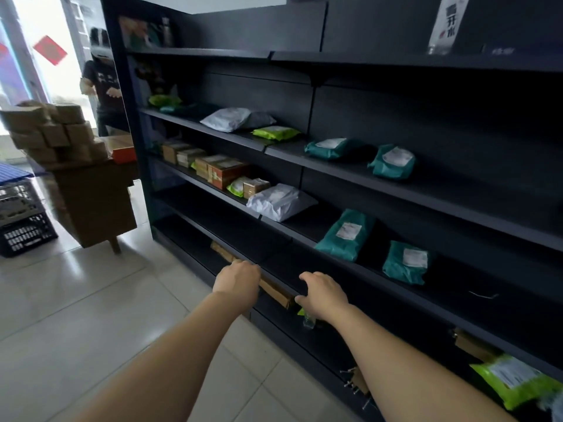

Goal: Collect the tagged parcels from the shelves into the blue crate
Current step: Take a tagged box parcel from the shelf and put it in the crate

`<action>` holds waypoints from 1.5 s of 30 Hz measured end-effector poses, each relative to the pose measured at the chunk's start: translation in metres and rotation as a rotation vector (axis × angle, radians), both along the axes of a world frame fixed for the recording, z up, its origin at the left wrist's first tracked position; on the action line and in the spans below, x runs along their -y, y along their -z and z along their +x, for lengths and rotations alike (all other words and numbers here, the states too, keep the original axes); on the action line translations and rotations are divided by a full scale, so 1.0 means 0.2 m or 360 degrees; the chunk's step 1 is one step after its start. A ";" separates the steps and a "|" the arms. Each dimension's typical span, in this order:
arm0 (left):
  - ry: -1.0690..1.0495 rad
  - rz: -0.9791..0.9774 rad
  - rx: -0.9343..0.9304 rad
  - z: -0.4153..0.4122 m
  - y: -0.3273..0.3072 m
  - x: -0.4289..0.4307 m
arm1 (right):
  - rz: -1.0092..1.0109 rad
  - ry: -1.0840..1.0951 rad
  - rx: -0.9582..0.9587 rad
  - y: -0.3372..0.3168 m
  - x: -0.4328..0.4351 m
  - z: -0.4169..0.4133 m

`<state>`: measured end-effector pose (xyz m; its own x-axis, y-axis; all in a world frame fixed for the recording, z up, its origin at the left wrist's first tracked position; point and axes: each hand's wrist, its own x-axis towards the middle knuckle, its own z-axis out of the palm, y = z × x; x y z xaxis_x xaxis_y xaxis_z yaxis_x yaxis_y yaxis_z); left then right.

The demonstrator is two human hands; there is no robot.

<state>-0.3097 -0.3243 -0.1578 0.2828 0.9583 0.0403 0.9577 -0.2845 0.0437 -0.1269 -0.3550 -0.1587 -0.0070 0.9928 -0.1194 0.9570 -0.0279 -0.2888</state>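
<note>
A long flat cardboard parcel [275,292] lies on the lowest shelf of the dark shelving unit [350,175]. My left hand [239,280] curls over its middle, fingers tucked under the shelf lip above. My right hand [324,295] is at the parcel's right end, thumb against the corner and fingers hidden inside the shelf. Teal bags [345,234] with white labels, white bags [278,202], green bags [515,379] and small boxes [227,172] lie on the shelves. A dark slatted crate [26,234] stands on the floor at far left.
A wooden table [97,202] stacked with cardboard boxes [54,132] stands at the shelf's left end. Behind it a person [103,83] stands near the bright doorway. A blue slatted panel [13,173] lies beyond the crate. Pale floor tiles [91,315] stretch left of my arms.
</note>
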 end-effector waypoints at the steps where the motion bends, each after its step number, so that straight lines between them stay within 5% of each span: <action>1: 0.0003 0.0015 0.0005 -0.02 0.00 -0.05 | 0.0003 -0.0006 0.0002 0.00 -0.06 -0.02; 24: 0.0035 -0.0071 0.0005 -0.09 0.00 -1.77 | -0.0036 0.0131 -0.0015 0.03 -1.78 -0.02; 45: 0.0362 -0.0403 -0.0039 0.00 0.34 -3.07 | -0.0312 0.0793 -0.0312 0.37 -2.77 -0.02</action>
<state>-0.3089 0.2888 -0.2260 0.4885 0.8492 -0.2005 0.8725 -0.4741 0.1179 -0.1305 0.1994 -0.2322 0.4160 0.8411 -0.3457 0.7433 -0.5335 -0.4035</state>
